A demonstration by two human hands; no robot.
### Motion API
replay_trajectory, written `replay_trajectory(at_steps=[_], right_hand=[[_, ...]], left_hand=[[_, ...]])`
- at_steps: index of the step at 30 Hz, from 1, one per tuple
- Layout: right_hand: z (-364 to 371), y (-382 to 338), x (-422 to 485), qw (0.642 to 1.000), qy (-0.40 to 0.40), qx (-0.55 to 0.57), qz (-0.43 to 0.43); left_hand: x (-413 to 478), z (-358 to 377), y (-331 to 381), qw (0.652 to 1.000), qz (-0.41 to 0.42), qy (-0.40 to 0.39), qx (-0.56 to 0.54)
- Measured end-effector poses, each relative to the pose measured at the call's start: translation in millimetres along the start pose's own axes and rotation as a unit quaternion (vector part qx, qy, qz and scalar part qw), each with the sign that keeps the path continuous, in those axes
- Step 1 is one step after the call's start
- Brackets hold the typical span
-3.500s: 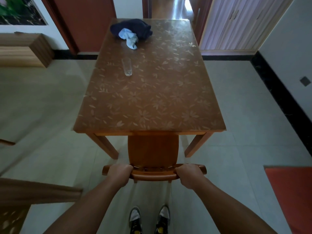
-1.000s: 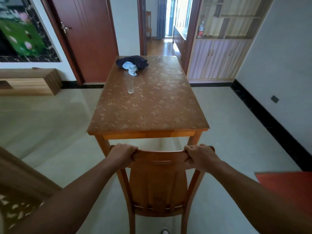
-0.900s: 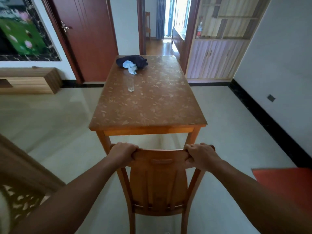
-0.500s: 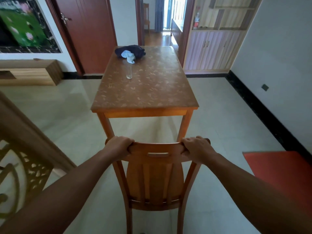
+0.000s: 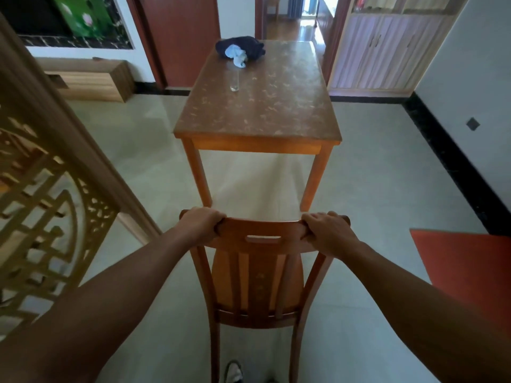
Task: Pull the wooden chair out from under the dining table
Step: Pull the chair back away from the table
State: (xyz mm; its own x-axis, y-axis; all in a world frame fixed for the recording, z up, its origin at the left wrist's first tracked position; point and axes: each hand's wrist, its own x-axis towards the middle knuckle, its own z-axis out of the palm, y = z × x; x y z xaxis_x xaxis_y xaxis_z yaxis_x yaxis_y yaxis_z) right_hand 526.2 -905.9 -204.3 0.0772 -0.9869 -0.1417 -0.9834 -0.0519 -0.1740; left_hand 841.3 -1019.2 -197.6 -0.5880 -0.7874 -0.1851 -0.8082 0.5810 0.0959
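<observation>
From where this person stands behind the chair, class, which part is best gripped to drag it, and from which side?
Grip the top rail of the chair at its two outer ends, from behind. It runs level at hand height, and the left hand and right hand wrap it there.

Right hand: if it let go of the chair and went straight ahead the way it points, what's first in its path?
Probably the near right table leg. The right hand on the chair top rail points toward the dining table, with open floor between. Depth is unclear; it could pass beside the leg and go under the tabletop.
</observation>
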Motion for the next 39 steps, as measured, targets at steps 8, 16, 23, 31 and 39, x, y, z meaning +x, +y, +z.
replay_trajectory(at_steps=[8,16,23,31,39], right_hand=[[14,-9,-24,0.999,0.029,0.003,-0.034],[28,-23,-60,0.998,0.054,-0.010,-0.029],[38,-54,-106,0.999,0.016,0.011,0.039],[72,-105,-171,0.997,-0.049,0.051,0.025],[109,-128,-245,0.994,-0.097,0.048,0.008]], left_hand=[[-27,11,4,1.000,0.016,0.009,0.001],[-64,15,19,0.999,0.035,-0.026,0.009],[-107,33,38,0.997,0.050,-0.048,-0.040],[-170,77,61,0.989,0.092,-0.056,-0.096],[-246,117,94,0.986,0.071,-0.119,-0.097]])
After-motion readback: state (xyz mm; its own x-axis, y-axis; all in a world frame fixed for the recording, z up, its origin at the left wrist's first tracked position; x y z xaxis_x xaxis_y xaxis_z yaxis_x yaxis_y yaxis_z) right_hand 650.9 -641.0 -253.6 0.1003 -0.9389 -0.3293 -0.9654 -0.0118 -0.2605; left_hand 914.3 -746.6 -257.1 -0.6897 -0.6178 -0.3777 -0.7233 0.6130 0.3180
